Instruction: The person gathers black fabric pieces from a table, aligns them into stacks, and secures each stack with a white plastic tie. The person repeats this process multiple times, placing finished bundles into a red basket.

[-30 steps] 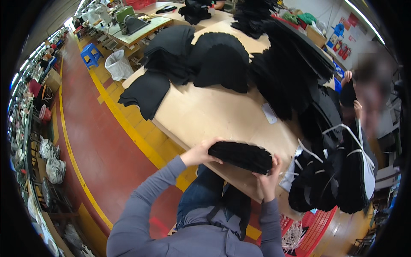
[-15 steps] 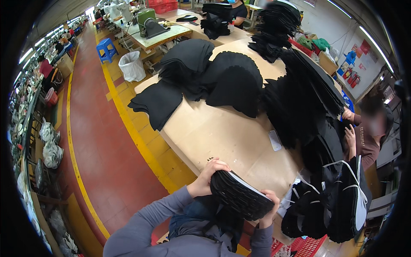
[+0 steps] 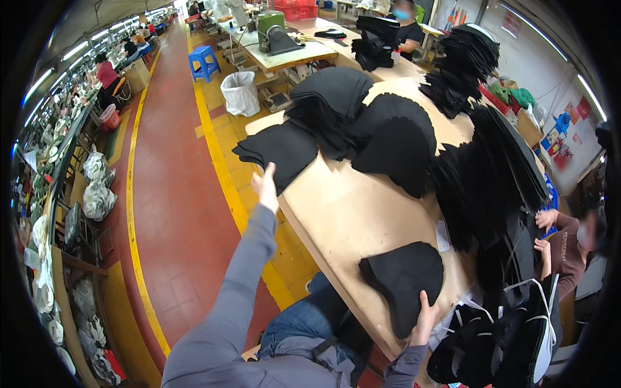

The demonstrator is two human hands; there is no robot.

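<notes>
A stack of black curved cut pieces point(image 3: 407, 275), fabric by the look of it, lies flat at the near end of the table. My right hand point(image 3: 425, 320) grips its near right edge, thumb on top and the other fingers mostly hidden. My left arm reaches forward along the table's left side. At its end my left hand point(image 3: 265, 187) is at the near edge of another black stack point(image 3: 284, 150), fingers stretched out; whether they touch it is unclear. Behind these stand two larger black stacks, one fanned point(image 3: 330, 107) and one rounded point(image 3: 394, 142).
Tall black piles point(image 3: 488, 181) line the right side of the brown table point(image 3: 349, 213). Tied black bundles point(image 3: 498, 349) hang by the near right corner. A co-worker in a brown top point(image 3: 566, 249) is at the right. A white bin point(image 3: 240, 94) and blue stool point(image 3: 203, 63) stand left.
The stack I held up in both hands now lies on the table, with my right hand still on it. My left hand has let go and moved forward to the far-left stack. The view has shifted.
</notes>
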